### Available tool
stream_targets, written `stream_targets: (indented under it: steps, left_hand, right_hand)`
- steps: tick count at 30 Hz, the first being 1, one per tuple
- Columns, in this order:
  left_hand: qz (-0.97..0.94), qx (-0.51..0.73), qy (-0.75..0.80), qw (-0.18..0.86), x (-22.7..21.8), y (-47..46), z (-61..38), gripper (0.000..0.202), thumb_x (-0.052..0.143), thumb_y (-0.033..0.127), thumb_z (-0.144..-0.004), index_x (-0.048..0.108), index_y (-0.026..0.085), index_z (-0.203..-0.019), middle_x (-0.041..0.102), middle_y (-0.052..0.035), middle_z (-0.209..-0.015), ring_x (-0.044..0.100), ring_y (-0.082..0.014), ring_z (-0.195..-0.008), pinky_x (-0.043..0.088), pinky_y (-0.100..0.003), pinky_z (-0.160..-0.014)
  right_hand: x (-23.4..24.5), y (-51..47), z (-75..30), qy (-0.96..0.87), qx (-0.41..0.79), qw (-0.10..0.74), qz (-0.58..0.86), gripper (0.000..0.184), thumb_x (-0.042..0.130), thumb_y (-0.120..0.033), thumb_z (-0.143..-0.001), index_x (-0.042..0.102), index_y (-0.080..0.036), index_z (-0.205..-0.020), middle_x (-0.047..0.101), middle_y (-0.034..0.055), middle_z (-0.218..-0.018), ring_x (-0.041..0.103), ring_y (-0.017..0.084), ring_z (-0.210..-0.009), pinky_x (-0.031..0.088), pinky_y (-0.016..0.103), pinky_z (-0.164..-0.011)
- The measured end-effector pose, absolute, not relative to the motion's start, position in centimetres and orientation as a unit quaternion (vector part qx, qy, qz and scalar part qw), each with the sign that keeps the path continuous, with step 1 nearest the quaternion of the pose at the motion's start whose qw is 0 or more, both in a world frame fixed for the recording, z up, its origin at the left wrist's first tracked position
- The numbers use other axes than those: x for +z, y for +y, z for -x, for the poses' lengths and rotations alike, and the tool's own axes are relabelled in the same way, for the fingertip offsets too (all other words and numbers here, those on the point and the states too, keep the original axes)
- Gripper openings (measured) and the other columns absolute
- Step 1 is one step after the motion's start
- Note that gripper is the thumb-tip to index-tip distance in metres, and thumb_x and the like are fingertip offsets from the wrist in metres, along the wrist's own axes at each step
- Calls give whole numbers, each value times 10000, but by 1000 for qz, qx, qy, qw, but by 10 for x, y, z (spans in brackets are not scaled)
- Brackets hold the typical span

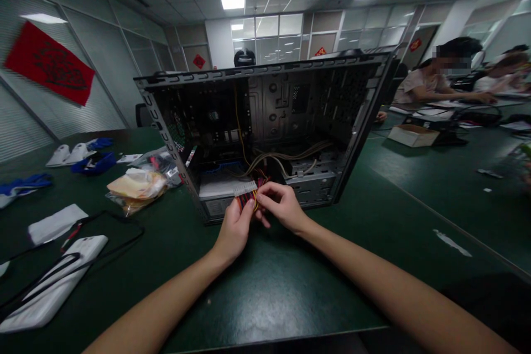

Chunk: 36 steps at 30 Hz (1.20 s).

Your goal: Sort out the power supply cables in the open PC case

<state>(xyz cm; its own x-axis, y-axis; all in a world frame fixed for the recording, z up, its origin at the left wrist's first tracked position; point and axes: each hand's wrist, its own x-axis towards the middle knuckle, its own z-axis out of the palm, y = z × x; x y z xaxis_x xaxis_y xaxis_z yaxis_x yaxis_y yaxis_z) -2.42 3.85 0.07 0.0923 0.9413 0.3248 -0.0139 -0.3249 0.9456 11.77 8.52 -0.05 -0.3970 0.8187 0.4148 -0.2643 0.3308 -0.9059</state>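
Observation:
An open computer case (261, 72) stands on the table in front of me, its inside facing me. At its lower front edge my left hand (235, 225) is closed around a bundle of coloured power supply wires. A white multi-pin power connector (245, 188) tops that bundle. My right hand (282, 204) pinches at the yellow wires (255, 194) beside the connector, thumb and fingers together. Behind the hands lie grey cables (286, 156) and a metal drive cage (315, 182). A thin yellow cable (239, 127) hangs down inside the case.
On the green table (257, 298), a white power strip (62, 282) with black cords lies at left. Beyond it are a plastic bag (139, 185), a blue tray (93, 162) and blue gloves (29, 183). At right stand a small box (412, 135) and a seated person (427, 80).

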Motion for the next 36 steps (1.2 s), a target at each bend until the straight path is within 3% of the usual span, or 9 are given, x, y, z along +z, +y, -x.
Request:
stream_targets:
  steps: [8, 16, 23, 26, 29, 32, 34, 36]
  left_hand:
    - [-578, 564, 363, 466, -3, 38, 22, 250, 488, 396, -979, 535, 155, -930, 566, 12, -735, 594, -141, -658, 486, -273, -689]
    - [-630, 537, 414, 380, -10, 40, 26, 218, 593, 331, -938, 537, 156, -1056, 620, 11, -741, 585, -142, -697, 479, -287, -760]
    - [-584, 573, 394, 417, -12, 42, 26, 233, 570, 341, -939, 565, 157, -1083, 623, -30, -901, 597, -163, -782, 502, -298, -764]
    - [-568, 582, 385, 436, -9, 42, 26, 206, 586, 342, -926, 574, 154, -1011, 605, -20, -868, 582, -155, -780, 493, -290, -767]
    - [-566, 581, 368, 454, -6, 41, 26, 199, 559, 359, -942, 533, 164, -914, 554, 14, -776, 529, -116, -661, 468, -258, -682]
    - [-563, 573, 375, 462, -5, 40, 26, 206, 547, 376, -951, 513, 174, -933, 517, 35, -755, 470, -89, -594, 414, -216, -572]
    - [-553, 567, 390, 469, -4, 39, 26, 216, 554, 382, -951, 520, 184, -1029, 548, 22, -824, 511, -96, -656, 427, -203, -585]
    - [-550, 561, 397, 474, -4, 39, 27, 272, 560, 385, -950, 513, 203, -1146, 600, -13, -971, 581, -130, -822, 477, -219, -689]
  right_hand:
    - [4, 85, -120, -695, 505, 466, 210, 270, 567, -406, -936, 545, -178, -795, 641, -17, -598, 575, 104, -385, 432, 200, -405]
    - [-3, 86, -120, -702, 441, 513, 225, 228, 574, -372, -932, 580, -177, -813, 580, -44, -597, 594, 106, -418, 441, 205, -431]
    - [-17, 82, -112, -696, 392, 545, 255, 203, 511, -366, -978, 544, -197, -871, 540, -49, -611, 517, 84, -398, 393, 205, -408]
    - [-20, 83, -114, -736, 308, 549, 250, 200, 471, -317, -996, 548, -205, -850, 562, -16, -680, 553, 110, -530, 452, 243, -534]
    - [-20, 84, -115, -773, 218, 550, 232, 227, 450, -264, -998, 540, -212, -796, 587, 9, -701, 569, 159, -703, 464, 307, -711]
    - [-19, 85, -114, -772, 190, 559, 234, 181, 468, -248, -986, 554, -214, -829, 599, 14, -713, 560, 170, -720, 453, 315, -718]
    - [-19, 84, -112, -766, 190, 566, 239, 130, 485, -254, -975, 582, -210, -902, 621, 28, -769, 581, 178, -752, 466, 313, -720]
    - [-21, 84, -111, -758, 194, 573, 242, 123, 494, -262, -968, 603, -205, -965, 643, 48, -840, 600, 188, -802, 480, 317, -737]
